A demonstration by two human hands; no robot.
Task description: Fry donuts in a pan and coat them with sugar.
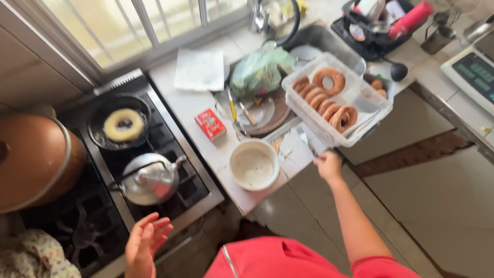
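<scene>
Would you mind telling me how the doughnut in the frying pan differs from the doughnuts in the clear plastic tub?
The doughnut in the frying pan is pale yellow; the doughnuts in the tub are deep brown. The pan one lies flat and alone on the stove; the tub ones are many, mostly standing on edge in a row, on the counter. All are ring-shaped.

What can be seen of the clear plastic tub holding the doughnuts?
The clear plastic tub is a rectangular, see-through container with a thick pale rim and no lid. It sits tilted across the counter edge beside the sink, partly overhanging. Inside, fried brown ring doughnuts lean in a row, one lying flat at the far end. The right hand reaches just below its near corner; contact cannot be confirmed.
</scene>
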